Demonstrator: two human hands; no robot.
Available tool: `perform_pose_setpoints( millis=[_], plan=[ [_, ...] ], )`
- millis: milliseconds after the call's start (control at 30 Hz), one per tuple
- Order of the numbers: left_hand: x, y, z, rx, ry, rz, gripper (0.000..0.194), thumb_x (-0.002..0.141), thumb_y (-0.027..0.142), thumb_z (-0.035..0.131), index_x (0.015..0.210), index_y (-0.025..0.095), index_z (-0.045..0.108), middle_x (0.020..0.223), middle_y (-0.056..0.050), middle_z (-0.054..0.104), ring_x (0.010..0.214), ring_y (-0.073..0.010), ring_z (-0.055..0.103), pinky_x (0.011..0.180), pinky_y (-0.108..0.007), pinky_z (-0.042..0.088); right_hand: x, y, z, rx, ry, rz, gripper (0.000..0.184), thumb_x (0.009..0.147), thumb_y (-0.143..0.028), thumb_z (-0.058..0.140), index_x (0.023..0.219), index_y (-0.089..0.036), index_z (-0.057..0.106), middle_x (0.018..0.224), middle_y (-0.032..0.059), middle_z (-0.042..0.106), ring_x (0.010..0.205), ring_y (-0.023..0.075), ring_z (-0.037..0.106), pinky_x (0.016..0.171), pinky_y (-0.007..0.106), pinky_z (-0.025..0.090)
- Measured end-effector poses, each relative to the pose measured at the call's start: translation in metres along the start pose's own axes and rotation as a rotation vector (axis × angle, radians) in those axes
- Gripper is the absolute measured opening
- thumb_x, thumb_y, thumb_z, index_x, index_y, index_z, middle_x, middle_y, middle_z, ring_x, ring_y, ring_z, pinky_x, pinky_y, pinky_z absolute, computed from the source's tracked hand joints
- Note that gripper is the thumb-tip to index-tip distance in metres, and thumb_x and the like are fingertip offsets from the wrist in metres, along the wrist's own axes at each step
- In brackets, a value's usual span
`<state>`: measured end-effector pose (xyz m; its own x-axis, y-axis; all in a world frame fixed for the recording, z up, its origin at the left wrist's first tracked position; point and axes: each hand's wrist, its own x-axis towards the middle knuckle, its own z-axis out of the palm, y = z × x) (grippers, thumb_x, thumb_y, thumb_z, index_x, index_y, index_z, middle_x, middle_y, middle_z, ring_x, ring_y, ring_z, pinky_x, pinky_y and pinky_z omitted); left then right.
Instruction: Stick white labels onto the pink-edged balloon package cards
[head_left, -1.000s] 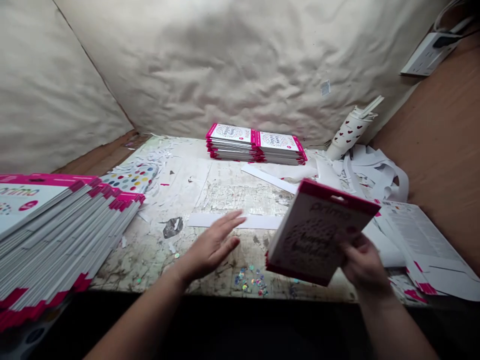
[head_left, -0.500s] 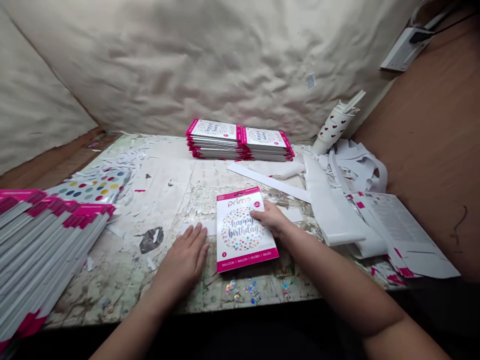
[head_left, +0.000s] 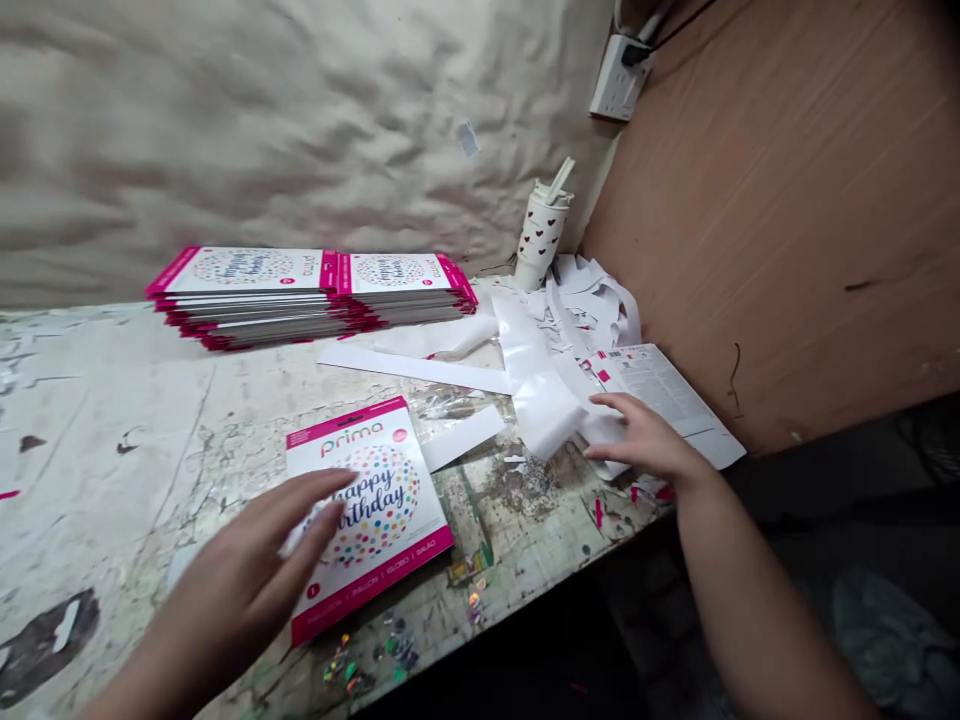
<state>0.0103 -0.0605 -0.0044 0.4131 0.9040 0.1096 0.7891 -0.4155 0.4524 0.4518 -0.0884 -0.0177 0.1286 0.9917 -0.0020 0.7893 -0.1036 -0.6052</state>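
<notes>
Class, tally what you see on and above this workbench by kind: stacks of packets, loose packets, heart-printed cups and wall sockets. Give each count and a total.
Stacks of pink-edged balloon packets: 2
Loose happy birthday balloon packet: 1
Heart-printed cup: 1
Wall power socket: 1
Total: 5

You have a glossy card balloon packet [head_left: 367, 520] on a rough, chipped, peeling table [head_left: 97, 420]. Far right of it, the white offcuts [head_left: 540, 400] look like smooth, faintly shiny paper. The wall panel [head_left: 765, 220] on the right is matt brown wood board, lightly scratched. The far backing sheet [head_left: 225, 130] is crinkled, matt beige, either cloth or paper.
</notes>
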Motion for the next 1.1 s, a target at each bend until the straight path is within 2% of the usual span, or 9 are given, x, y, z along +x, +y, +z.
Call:
perform_pose_setpoints(
  millis=[100, 200, 333, 467, 567, 667, 800, 900, 1100],
  plan=[
    [0.055, 0.06, 0.013, -0.138, -0.244, 0.158, 0.036, 0.087, 0.049, 0.04, 0.107, 0.029, 0.063, 0.113, -0.001, 0.066, 0.103, -0.0214, 0.06, 0.087, -0.032, 0.047, 0.027, -0.015, 0.024, 0.055, -0.067, -0.154, 0.046, 0.056, -0.029, 0.079, 0.099, -0.018, 0.066, 0.111, 0.0088, 0.061, 0.107, 0.0255, 0.056, 0.093, 0.036, 0.043],
    [0.102, 0.092, 0.034, -0.304, -0.344, 0.187, 0.037, 0.08, 0.05, 0.052, 0.104, 0.025, 0.066, 0.111, -0.005, 0.067, 0.103, -0.0238, 0.059, 0.091, -0.037, 0.043, 0.053, -0.037, 0.028, 0.259, -0.039, -0.092, 0.028, 0.064, -0.024, 0.072, 0.091, -0.015, 0.068, 0.098, 0.0085, 0.068, 0.094, 0.0243, 0.062, 0.087, 0.036, 0.047],
    [0.152, 0.111, 0.06, -0.772, -0.351, 0.018, 0.054, 0.054, 0.045, 0.078, 0.102, 0.022, 0.068, 0.109, -0.009, 0.067, 0.104, -0.0282, 0.057, 0.09, -0.039, 0.041, 0.074, -0.056, 0.007, 0.643, -0.135, -0.072, 0.033, 0.069, -0.035, 0.071, 0.094, -0.014, 0.069, 0.095, 0.0085, 0.07, 0.094, 0.0246, 0.063, 0.088, 0.039, 0.046],
    [0.19, 0.122, 0.081, -0.991, -0.228, -0.087, 0.037, 0.059, 0.047, 0.075, 0.078, 0.016, 0.069, 0.079, -0.005, 0.069, 0.08, -0.0208, 0.061, 0.077, -0.033, 0.043, 0.091, -0.058, -0.007, 0.754, -0.248, -0.105, 0.032, 0.071, -0.042, 0.069, 0.088, -0.014, 0.07, 0.087, 0.0067, 0.069, 0.093, 0.0225, 0.062, 0.088, 0.039, 0.046],
    [0.205, 0.123, 0.089, -1.107, -0.118, -0.175, 0.033, 0.058, 0.046, 0.076, 0.062, 0.016, 0.063, 0.065, -0.001, 0.064, 0.072, -0.0174, 0.058, 0.075, -0.031, 0.041, 0.097, -0.052, -0.007, 0.389, 0.018, -0.176, 0.022, 0.065, -0.035, 0.074, 0.077, -0.017, 0.071, 0.085, 0.0054, 0.065, 0.089, 0.0218, 0.059, 0.084, 0.037, 0.045],
    [0.208, 0.121, 0.088, -1.219, -0.155, -0.186, 0.031, 0.056, 0.041, 0.079, 0.068, 0.015, 0.066, 0.07, -0.003, 0.067, 0.076, -0.0181, 0.058, 0.076, -0.03, 0.041, 0.098, -0.047, -0.001, 0.136, 0.227, -0.259, 0.008, 0.068, -0.026, 0.071, 0.07, -0.019, 0.07, 0.078, 0.0036, 0.061, 0.081, 0.0193, 0.056, 0.077, 0.033, 0.044],
    [0.214, 0.122, 0.086, -1.395, -0.269, -0.144, 0.048, 0.056, 0.036, 0.081, 0.096, 0.013, 0.068, 0.094, -0.009, 0.07, 0.086, -0.0202, 0.061, 0.079, -0.031, 0.045, 0.1, -0.048, 0.011, 0.353, 0.122, -0.341, 0.013, 0.076, -0.028, 0.062, 0.085, -0.019, 0.064, 0.077, 0.0016, 0.062, 0.077, 0.0167, 0.058, 0.072, 0.029, 0.045],
    [0.222, 0.123, 0.089, -1.489, -0.304, -0.159, 0.053, 0.058, 0.035, 0.08, 0.105, 0.015, 0.064, 0.102, -0.01, 0.068, 0.088, -0.0215, 0.063, 0.078, -0.033, 0.048, 0.101, -0.049, 0.017, 0.469, 0.193, -0.4, 0.034, 0.078, -0.027, 0.06, 0.111, -0.021, 0.052, 0.075, -0.0015, 0.059, 0.073, 0.0146, 0.057, 0.072, 0.028, 0.046],
    [0.231, 0.121, 0.094, -1.537, -0.354, -0.215, 0.037, 0.065, 0.031, 0.077, 0.095, 0.012, 0.066, 0.087, -0.008, 0.069, 0.072, -0.0173, 0.063, 0.066, -0.029, 0.05, 0.1, -0.053, 0.012, 0.099, 0.232, -0.573, 0.016, 0.082, -0.023, 0.057, 0.098, -0.022, 0.06, 0.09, 0.0031, 0.062, 0.082, 0.0173, 0.056, 0.077, 0.03, 0.045]
  ],
)
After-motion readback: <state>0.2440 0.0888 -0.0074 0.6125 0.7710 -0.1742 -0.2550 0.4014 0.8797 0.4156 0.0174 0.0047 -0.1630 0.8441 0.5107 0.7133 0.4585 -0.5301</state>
